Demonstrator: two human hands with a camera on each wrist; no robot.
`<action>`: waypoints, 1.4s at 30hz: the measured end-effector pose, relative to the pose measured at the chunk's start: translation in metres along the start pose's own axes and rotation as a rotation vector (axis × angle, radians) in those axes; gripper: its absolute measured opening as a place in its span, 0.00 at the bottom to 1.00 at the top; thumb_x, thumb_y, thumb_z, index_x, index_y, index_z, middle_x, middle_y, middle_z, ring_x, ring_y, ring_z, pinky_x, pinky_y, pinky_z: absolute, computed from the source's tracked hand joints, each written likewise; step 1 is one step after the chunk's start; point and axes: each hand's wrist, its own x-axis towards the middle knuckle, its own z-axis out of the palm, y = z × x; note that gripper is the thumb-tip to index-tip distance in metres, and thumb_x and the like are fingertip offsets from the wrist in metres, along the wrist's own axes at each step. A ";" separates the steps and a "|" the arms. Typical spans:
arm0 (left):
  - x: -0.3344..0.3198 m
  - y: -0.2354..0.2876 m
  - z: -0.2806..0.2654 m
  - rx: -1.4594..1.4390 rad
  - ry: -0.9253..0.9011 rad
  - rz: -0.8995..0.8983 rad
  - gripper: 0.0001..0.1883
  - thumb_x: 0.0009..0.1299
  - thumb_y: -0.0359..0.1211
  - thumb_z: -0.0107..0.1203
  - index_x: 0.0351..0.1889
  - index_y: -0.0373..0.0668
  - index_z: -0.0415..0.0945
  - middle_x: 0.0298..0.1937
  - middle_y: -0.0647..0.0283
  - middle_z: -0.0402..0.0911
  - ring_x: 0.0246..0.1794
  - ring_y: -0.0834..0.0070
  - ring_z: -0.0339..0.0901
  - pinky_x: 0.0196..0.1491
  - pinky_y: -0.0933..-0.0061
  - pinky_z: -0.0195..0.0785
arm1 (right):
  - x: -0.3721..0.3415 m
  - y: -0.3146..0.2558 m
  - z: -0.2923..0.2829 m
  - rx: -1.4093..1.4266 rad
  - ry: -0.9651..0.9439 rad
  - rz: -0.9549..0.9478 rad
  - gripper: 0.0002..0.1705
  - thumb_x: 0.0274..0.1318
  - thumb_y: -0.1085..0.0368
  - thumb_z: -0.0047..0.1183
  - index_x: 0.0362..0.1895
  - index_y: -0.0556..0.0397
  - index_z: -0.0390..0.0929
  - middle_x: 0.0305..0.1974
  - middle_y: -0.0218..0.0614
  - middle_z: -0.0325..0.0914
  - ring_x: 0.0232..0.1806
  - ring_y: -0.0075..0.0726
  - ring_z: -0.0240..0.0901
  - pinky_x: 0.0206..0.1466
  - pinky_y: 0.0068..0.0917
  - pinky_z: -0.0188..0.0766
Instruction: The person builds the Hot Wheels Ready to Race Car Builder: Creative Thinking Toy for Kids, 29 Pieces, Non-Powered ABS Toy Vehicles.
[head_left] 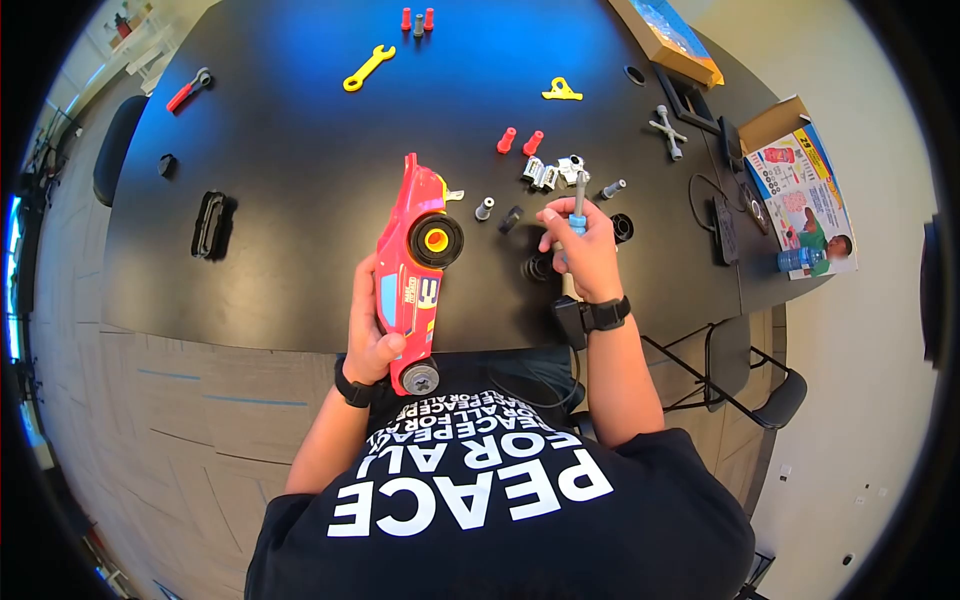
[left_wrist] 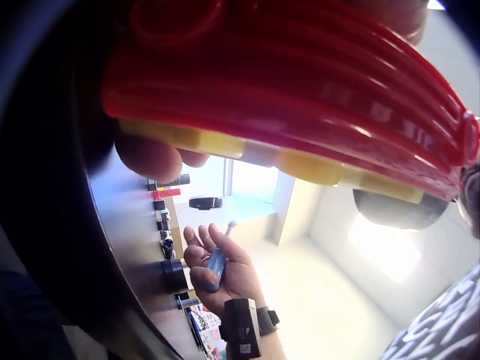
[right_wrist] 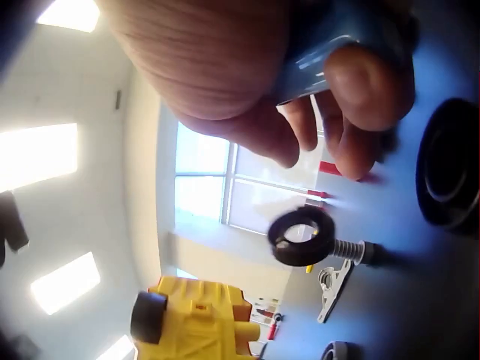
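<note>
The left hand [head_left: 368, 325] grips a red toy car [head_left: 408, 290] by its lower part, the car standing on end above the table edge. One car wheel [head_left: 436, 241] is black with a yellow hub; the lower one [head_left: 419, 378] shows a grey face. In the left wrist view the red body [left_wrist: 285, 97] covers the upper area. The right hand [head_left: 590, 250] holds a screwdriver by its blue handle [right_wrist: 330, 67], its grey shaft [head_left: 580, 195] pointing away from the body, apart from the car. The right wrist view shows the car's yellow underside [right_wrist: 195, 319].
Near the right hand lie a black tire [head_left: 511, 219], a grey bolt [head_left: 485, 209], silver parts [head_left: 540, 175] and a black wheel [head_left: 622, 228]. Farther off are a red bolt [head_left: 507, 140], yellow wrench [head_left: 368, 68] and cross wrench [head_left: 667, 132]. A bottle [head_left: 800, 259] and box [head_left: 790, 175] are at right.
</note>
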 end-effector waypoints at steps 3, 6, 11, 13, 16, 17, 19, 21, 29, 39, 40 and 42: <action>-0.001 0.001 0.000 -0.003 0.008 0.001 0.69 0.55 0.73 0.79 0.82 0.42 0.54 0.64 0.51 0.81 0.35 0.74 0.85 0.33 0.72 0.83 | -0.014 -0.010 0.010 -0.269 -0.018 -0.130 0.12 0.68 0.64 0.70 0.49 0.55 0.83 0.32 0.32 0.86 0.32 0.26 0.83 0.28 0.29 0.71; 0.000 0.003 0.001 0.008 0.005 0.000 0.69 0.55 0.73 0.78 0.83 0.42 0.54 0.64 0.51 0.81 0.35 0.73 0.85 0.32 0.72 0.83 | -0.028 -0.014 0.024 -0.525 0.012 -0.351 0.16 0.61 0.68 0.72 0.50 0.57 0.83 0.37 0.40 0.85 0.41 0.46 0.85 0.46 0.42 0.78; -0.001 0.002 0.001 0.007 0.008 0.008 0.69 0.56 0.73 0.78 0.83 0.42 0.54 0.64 0.50 0.80 0.35 0.73 0.85 0.33 0.72 0.82 | -0.044 0.002 0.044 -0.788 -0.138 -0.543 0.25 0.55 0.69 0.76 0.55 0.57 0.81 0.52 0.50 0.78 0.54 0.63 0.81 0.55 0.50 0.80; 0.000 0.002 0.001 0.008 0.002 0.010 0.69 0.56 0.72 0.78 0.83 0.42 0.54 0.64 0.50 0.80 0.35 0.73 0.85 0.33 0.72 0.82 | -0.048 0.008 0.052 -0.774 -0.221 -0.541 0.21 0.56 0.70 0.74 0.53 0.57 0.81 0.55 0.49 0.78 0.55 0.65 0.80 0.56 0.54 0.79; -0.001 -0.001 -0.001 -0.001 0.000 0.007 0.69 0.56 0.72 0.78 0.83 0.43 0.53 0.65 0.49 0.80 0.35 0.72 0.85 0.33 0.72 0.83 | -0.044 0.027 0.056 -0.831 -0.252 -0.494 0.19 0.57 0.71 0.72 0.51 0.57 0.82 0.54 0.49 0.78 0.55 0.65 0.80 0.56 0.53 0.79; -0.001 -0.002 -0.002 0.000 0.002 0.008 0.69 0.56 0.72 0.79 0.83 0.42 0.53 0.65 0.49 0.80 0.35 0.72 0.85 0.33 0.72 0.83 | -0.041 0.031 0.057 -0.840 -0.245 -0.531 0.17 0.58 0.72 0.71 0.51 0.58 0.82 0.52 0.50 0.78 0.53 0.65 0.79 0.56 0.54 0.79; -0.001 -0.003 -0.003 0.000 0.008 0.013 0.69 0.55 0.72 0.79 0.83 0.42 0.53 0.65 0.49 0.80 0.35 0.72 0.85 0.33 0.72 0.83 | -0.040 0.032 0.054 -0.818 -0.233 -0.539 0.17 0.58 0.72 0.71 0.50 0.58 0.82 0.51 0.50 0.79 0.52 0.65 0.79 0.55 0.54 0.78; -0.001 -0.003 -0.003 0.003 0.002 0.010 0.69 0.55 0.72 0.79 0.83 0.43 0.53 0.65 0.49 0.80 0.35 0.72 0.86 0.33 0.72 0.83 | -0.041 0.029 0.054 -0.798 -0.220 -0.543 0.16 0.58 0.72 0.71 0.49 0.58 0.82 0.49 0.50 0.79 0.51 0.64 0.80 0.55 0.54 0.78; -0.001 0.000 0.000 -0.010 0.003 0.001 0.69 0.54 0.72 0.79 0.82 0.43 0.54 0.65 0.50 0.81 0.37 0.74 0.86 0.34 0.73 0.84 | -0.041 0.018 0.043 -0.689 -0.236 -0.482 0.10 0.64 0.71 0.71 0.47 0.58 0.87 0.40 0.40 0.87 0.35 0.42 0.84 0.41 0.37 0.77; 0.001 0.012 0.012 -0.006 0.013 -0.012 0.70 0.54 0.73 0.78 0.83 0.41 0.55 0.61 0.57 0.80 0.40 0.77 0.85 0.37 0.76 0.83 | -0.052 -0.063 0.041 0.098 -0.325 -0.158 0.13 0.73 0.74 0.65 0.58 0.56 0.82 0.43 0.34 0.87 0.32 0.20 0.83 0.22 0.16 0.64; 0.001 0.014 0.014 -0.005 0.017 -0.010 0.70 0.54 0.73 0.78 0.83 0.41 0.55 0.61 0.57 0.80 0.40 0.77 0.85 0.37 0.76 0.83 | -0.053 -0.072 0.043 0.069 -0.347 -0.158 0.13 0.73 0.73 0.65 0.57 0.56 0.82 0.43 0.34 0.87 0.32 0.20 0.83 0.22 0.16 0.65; 0.001 0.018 0.016 0.019 0.017 -0.007 0.71 0.55 0.74 0.77 0.85 0.39 0.54 0.66 0.58 0.77 0.52 0.76 0.84 0.50 0.74 0.83 | -0.058 -0.086 0.049 0.042 -0.352 -0.169 0.11 0.72 0.74 0.65 0.55 0.57 0.84 0.42 0.33 0.87 0.33 0.20 0.84 0.24 0.17 0.68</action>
